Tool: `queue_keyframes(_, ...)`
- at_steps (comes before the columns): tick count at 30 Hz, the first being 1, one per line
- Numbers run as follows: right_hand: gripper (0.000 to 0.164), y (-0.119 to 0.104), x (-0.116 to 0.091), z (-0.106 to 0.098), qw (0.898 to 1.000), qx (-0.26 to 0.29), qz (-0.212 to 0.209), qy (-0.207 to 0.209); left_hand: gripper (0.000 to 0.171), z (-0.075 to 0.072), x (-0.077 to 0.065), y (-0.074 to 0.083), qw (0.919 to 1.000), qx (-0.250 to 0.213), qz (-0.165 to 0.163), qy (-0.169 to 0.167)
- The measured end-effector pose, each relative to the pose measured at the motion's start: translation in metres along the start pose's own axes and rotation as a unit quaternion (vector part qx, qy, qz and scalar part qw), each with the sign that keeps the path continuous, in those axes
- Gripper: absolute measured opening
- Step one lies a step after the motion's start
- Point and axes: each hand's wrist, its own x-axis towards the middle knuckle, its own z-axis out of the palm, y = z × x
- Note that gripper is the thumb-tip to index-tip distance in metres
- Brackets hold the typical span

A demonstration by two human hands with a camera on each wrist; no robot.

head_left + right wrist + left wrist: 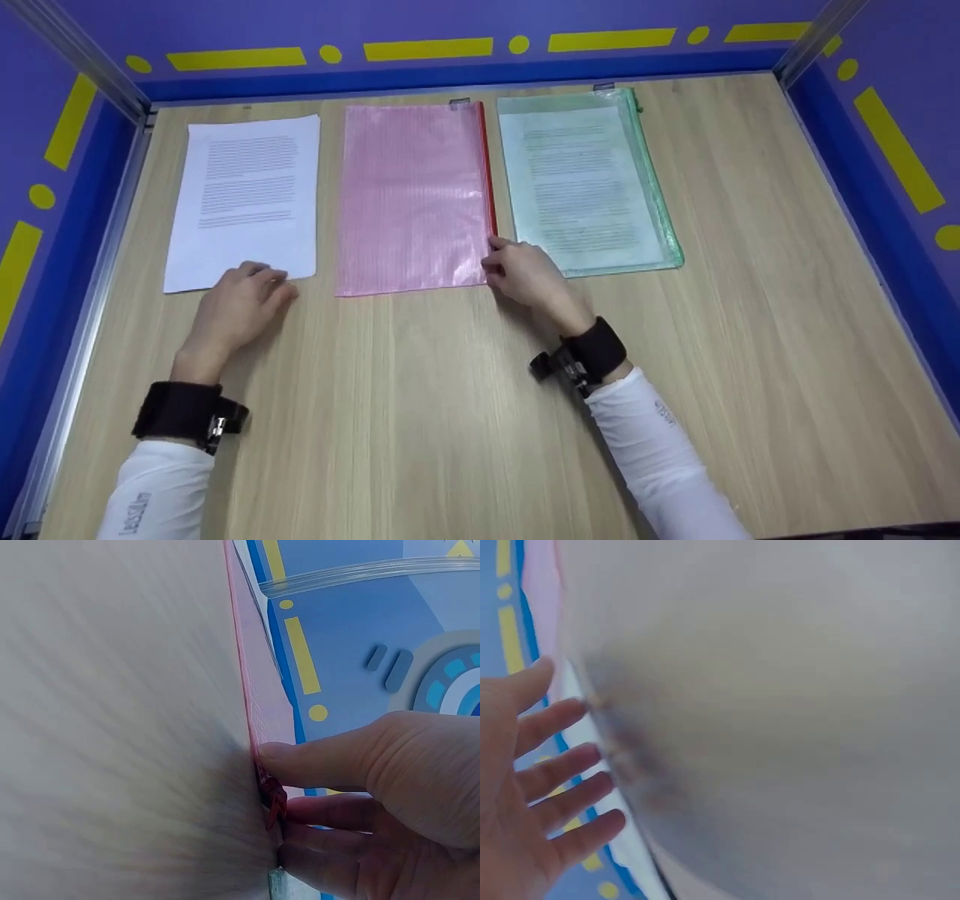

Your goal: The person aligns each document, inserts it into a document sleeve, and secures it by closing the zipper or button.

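A pink zip folder (412, 195) lies flat in the middle, its red zipper running down the right side. My right hand (525, 271) is at its lower right corner. Seen from the right wrist, the thumb lies along the folder's edge and the red zipper end (274, 799) sits between thumb and index finger. To the left is a stack of printed white paper (244, 199). My left hand (244, 300) rests at its bottom edge, holding nothing; the left wrist view shows its fingers spread and relaxed.
A green zip folder (585, 187) with printed sheets inside lies right of the pink one, close to my right hand. The wooden table (450, 420) is bounded by blue panels (420, 82) with yellow marks at the back and sides.
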Motion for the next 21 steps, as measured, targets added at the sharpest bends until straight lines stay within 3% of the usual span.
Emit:
queue_keyframes(2, 0.026, 0.000, 0.000, 0.000, 1.000, -0.003, -0.010, 0.006, 0.046, 0.000, -0.002, -0.013, 0.9993, 0.001, -0.027, 0.026)
queue_keyframes(5, 0.023, 0.000, 0.000, 0.001, 1.000, -0.003, -0.020, 0.014, 0.052, -0.006, 0.001, -0.029, 0.9964, 0.002, -0.079, 0.029)
queue_keyframes(9, 0.025, 0.000, 0.001, 0.001, 1.000, 0.000, -0.023, 0.017, 0.070, -0.016, 0.010, -0.045, 0.9876, 0.009, -0.153, -0.033)
queue_keyframes(13, 0.026, -0.001, 0.001, 0.001, 1.000, 0.002, -0.020, 0.015, 0.087, -0.022, 0.019, -0.049, 0.9737, 0.017, -0.209, -0.089)
queue_keyframes(21, 0.027, -0.001, 0.000, 0.000, 1.000, 0.000, -0.009, 0.007, 0.112, -0.028, 0.031, -0.041, 0.9516, 0.017, -0.272, -0.141)
